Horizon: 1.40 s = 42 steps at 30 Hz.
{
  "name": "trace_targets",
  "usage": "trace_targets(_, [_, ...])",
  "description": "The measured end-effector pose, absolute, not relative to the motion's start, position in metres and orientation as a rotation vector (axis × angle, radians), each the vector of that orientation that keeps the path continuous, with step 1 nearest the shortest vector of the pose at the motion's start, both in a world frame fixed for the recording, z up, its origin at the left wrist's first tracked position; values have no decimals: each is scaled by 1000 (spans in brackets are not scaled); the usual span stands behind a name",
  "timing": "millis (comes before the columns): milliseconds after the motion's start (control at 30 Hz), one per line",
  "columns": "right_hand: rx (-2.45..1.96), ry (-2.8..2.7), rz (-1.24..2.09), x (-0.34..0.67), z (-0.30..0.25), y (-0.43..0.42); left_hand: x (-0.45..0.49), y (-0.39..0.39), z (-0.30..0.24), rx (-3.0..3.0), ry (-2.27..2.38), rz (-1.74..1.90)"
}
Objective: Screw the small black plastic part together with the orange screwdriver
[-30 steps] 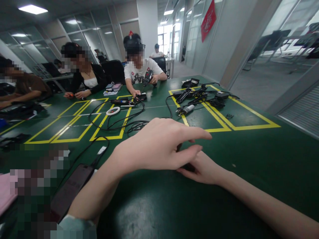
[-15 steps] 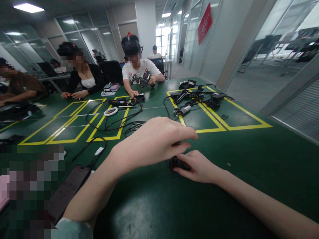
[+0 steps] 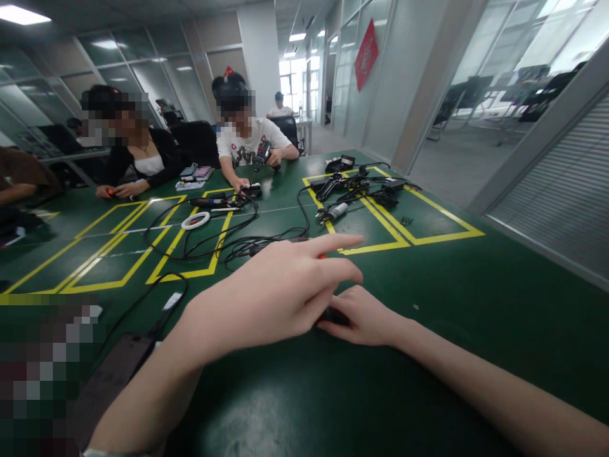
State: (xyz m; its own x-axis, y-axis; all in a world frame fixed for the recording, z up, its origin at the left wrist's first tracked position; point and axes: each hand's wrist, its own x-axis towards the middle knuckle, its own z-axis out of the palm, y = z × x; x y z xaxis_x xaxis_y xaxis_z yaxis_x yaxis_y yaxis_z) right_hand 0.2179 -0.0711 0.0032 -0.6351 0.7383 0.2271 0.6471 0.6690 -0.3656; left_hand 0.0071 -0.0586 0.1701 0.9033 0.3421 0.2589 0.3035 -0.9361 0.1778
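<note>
My left hand [image 3: 280,289] reaches across from the left, just above and beside the other hand. Its index finger is stretched out and its other fingers are curled. A bit of something orange [image 3: 323,256] shows between its fingers; the rest is hidden, so I cannot make out what it is. My right hand [image 3: 364,315] rests low over the green table [image 3: 266,406], thumb and forefinger pinching a small black part [image 3: 329,315]. Most of that part is covered by my left hand.
Ahead lie black cables [image 3: 247,244], a white tape ring [image 3: 195,220], a grey cylindrical tool [image 3: 337,212] and yellow tape outlines [image 3: 380,247]. A dark phone-like device [image 3: 107,381] lies at left. Across the table a co-worker [image 3: 247,143] holds a power drill [image 3: 262,154]; another person sits further left.
My left hand has come down over the black part, covering more of it, and an orange bit now shows between its fingers. The view has shifted slightly. My right hand keeps its pinch.
</note>
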Motion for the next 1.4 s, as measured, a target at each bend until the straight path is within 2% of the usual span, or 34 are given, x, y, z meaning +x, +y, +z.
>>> trace_targets(367, [-1133, -2539, 348, 219, 2, -72, 14, -57, 171, 2981, 718, 414])
trace_targets(667, [-1074, -2514, 372, 222, 0, -76, 3, -59, 181, 2640, 318, 263])
trace_targets(967, [-1111, -2566, 428, 220, 5, -73, 9, -50, 172, 2714, 518, 355])
trace_targets(1400, [-1075, -2597, 404, 222, 9, -74, 11, -43, 176, 2615, 441, 330])
